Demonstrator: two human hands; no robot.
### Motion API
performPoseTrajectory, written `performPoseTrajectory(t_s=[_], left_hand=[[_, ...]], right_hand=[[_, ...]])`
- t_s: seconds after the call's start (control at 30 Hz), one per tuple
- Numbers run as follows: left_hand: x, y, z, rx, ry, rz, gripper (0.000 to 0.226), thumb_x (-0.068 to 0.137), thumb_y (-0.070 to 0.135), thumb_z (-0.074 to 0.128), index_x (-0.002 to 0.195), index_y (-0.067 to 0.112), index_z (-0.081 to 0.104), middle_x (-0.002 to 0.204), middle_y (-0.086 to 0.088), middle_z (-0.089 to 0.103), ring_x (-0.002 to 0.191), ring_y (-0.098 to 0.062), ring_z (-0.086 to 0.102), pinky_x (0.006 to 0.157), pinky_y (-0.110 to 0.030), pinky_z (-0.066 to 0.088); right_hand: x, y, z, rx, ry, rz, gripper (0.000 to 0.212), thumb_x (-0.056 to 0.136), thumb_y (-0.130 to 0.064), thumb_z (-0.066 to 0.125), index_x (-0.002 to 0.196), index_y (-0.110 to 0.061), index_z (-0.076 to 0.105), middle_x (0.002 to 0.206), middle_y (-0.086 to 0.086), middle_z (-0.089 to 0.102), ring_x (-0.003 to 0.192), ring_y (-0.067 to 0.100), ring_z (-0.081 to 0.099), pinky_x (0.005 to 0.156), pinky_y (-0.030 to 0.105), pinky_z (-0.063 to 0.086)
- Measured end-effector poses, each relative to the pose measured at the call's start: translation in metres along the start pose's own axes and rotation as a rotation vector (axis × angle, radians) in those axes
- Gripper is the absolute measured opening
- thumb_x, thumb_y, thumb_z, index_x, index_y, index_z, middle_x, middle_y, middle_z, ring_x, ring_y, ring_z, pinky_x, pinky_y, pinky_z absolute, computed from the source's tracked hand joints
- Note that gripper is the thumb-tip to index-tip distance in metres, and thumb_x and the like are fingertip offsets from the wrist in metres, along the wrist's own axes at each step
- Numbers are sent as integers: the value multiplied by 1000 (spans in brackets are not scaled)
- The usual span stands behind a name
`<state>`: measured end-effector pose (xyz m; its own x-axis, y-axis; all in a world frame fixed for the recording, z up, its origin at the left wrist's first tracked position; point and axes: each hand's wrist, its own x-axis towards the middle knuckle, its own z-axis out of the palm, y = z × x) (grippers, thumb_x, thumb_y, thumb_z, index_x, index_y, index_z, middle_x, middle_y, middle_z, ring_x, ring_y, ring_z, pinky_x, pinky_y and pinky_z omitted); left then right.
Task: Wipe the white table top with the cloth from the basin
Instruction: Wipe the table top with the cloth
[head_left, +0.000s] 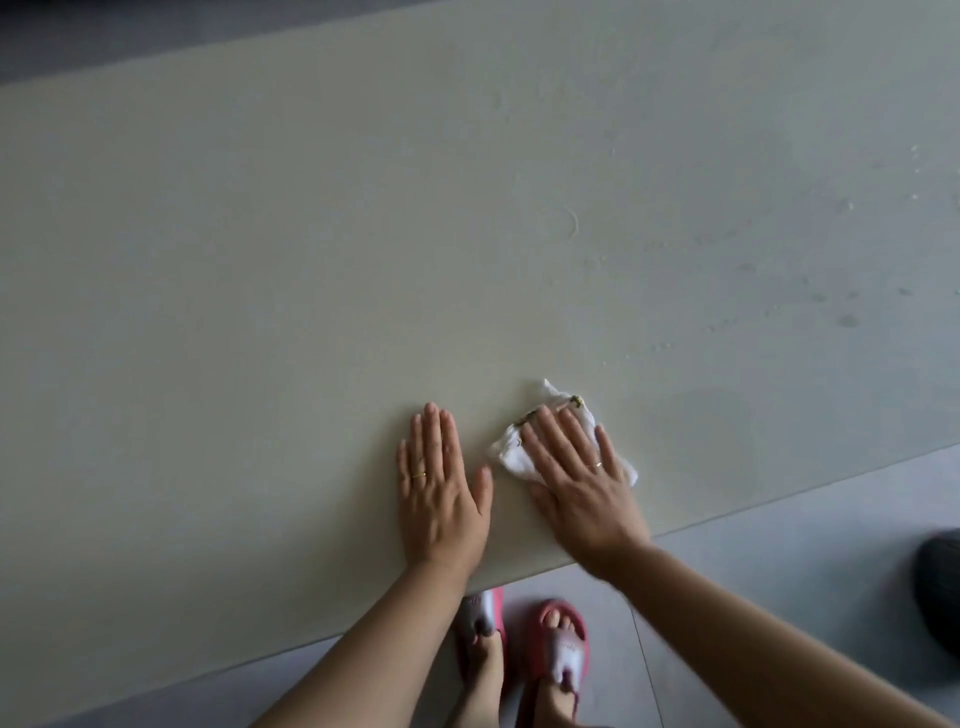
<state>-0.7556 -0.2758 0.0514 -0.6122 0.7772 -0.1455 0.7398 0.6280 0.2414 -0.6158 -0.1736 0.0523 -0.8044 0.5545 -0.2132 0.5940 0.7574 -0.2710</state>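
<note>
From my remote seat I see the white desk (260, 260) filling most of the head view, its near edge running diagonally across the bottom. The left hand (441, 488) lies flat on the bare desk near that edge, fingers straight and together, grasping nothing. Just beside it, the right hand (582, 478) is also spread flat, palm down, pressing the cloth (511, 452) against the desk; the fingers are straight, not curled round it. The cloth is white and crumpled, with small dark-yellow marks along one fold, and its edges stick out beyond the fingertips and on both sides of the hand. Each hand wears a thin ring. Fine droplets (660, 345) and faint damp smears show on the desk to the right of the cloth. Below the desk edge, on the grey floor (779, 545), I see two feet in pink slippers (563, 649) — and a dark rounded object (940, 587) at the right border that I cannot identify.
</note>
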Motion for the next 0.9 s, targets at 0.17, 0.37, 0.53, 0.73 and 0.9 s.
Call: performPoseTrajectory(t_s=[0.17, 0.37, 0.53, 0.73, 0.9], left_hand=[[41, 0, -9, -12, 67, 85, 66, 92, 41, 33, 143, -1, 33, 151, -19, 31, 140, -35, 30, 114, -47, 20], [99, 10, -4, -44, 82, 40, 66, 93, 40, 30, 146, 1, 27, 155, -16, 24, 143, -32, 23, 117, -44, 14], [105, 9, 1, -2, 97, 16, 63, 94, 38, 30, 144, -1, 31, 153, -18, 29, 141, -33, 27, 116, -46, 21], [104, 11, 3, 40, 124, 6, 62, 94, 37, 32, 144, -1, 31, 152, -18, 29, 142, -31, 28, 116, -44, 20], [105, 11, 4, 83, 111, -6, 62, 94, 34, 32, 144, -1, 31, 152, -19, 30, 142, -30, 26, 115, -44, 20]], right_hand=[[30, 101, -31, 31, 75, 355, 57, 95, -47, 18, 149, -33, 8, 159, -6, 2, 145, 10, -8, 118, 37, -6], [63, 6, -9, 128, 183, 594, 61, 96, -36, 31, 150, -27, 4, 157, -4, -8, 145, 18, -11, 115, 41, -14], [55, 29, -16, 9, 35, -56, 54, 96, -41, 30, 148, -27, 23, 157, -3, 15, 146, 19, 7, 117, 45, 8], [102, 116, -50, 81, 147, 503, 58, 93, -39, 22, 149, -30, 11, 159, -4, 4, 146, 14, -5, 117, 39, -7], [112, 21, -24, 100, 142, 360, 62, 92, -37, 33, 150, -24, 14, 159, 0, 2, 146, 23, -6, 115, 42, -11]])
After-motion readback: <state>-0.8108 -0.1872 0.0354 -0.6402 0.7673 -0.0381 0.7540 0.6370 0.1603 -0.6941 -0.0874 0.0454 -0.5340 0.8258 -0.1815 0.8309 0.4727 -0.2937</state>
